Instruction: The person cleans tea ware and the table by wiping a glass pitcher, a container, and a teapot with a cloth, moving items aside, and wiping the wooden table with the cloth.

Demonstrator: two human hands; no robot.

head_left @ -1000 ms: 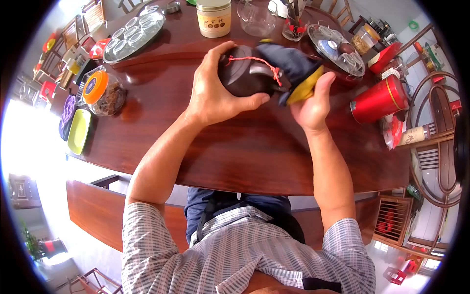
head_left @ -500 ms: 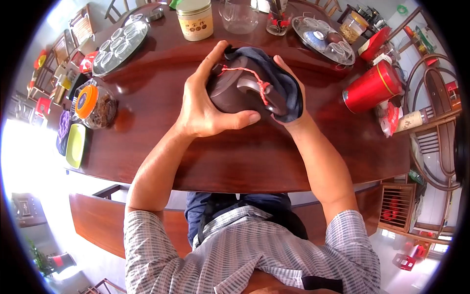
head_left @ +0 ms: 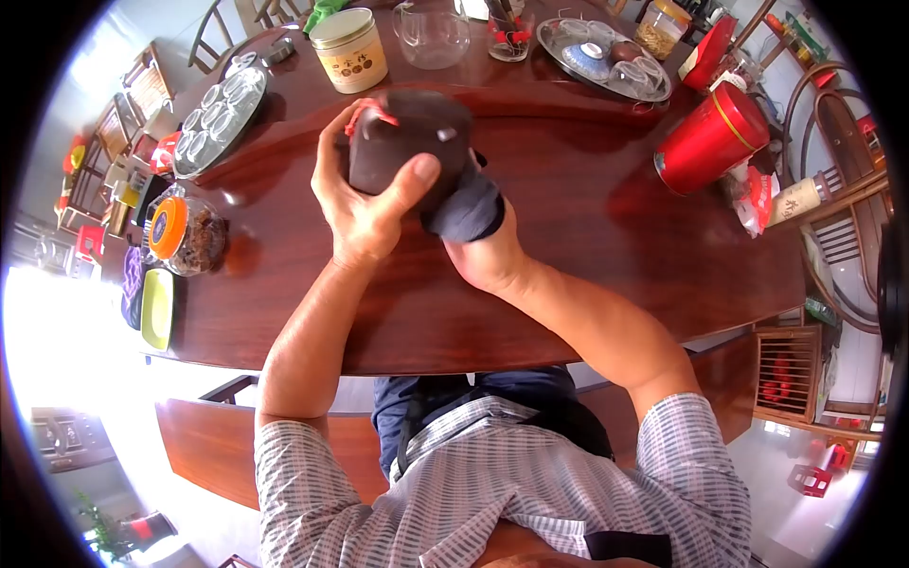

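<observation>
A dark brown clay teapot [head_left: 407, 142] with a red cord is held up over the table, its side turned upward. My left hand [head_left: 367, 220] grips it from the left, with the thumb across its near face and the fingers behind it. A dark blue-grey cloth [head_left: 462, 210] is pressed against the teapot's lower right. My right hand [head_left: 490, 254] is closed around the cloth, its fingers mostly hidden by it. The handle does not show clearly.
Behind stand a cream tin [head_left: 350, 62], a glass pitcher [head_left: 432, 40] and two trays of cups, the left tray [head_left: 248, 115] and the right tray [head_left: 549, 47]. A red canister [head_left: 712, 142] stands right; an orange-lidded jar [head_left: 194, 237] and a green dish [head_left: 158, 308] are left.
The teapot has shifted left and turned, so its cord is now at the upper left and the handle is out of sight. My right hand has moved left and lower with the cloth.
</observation>
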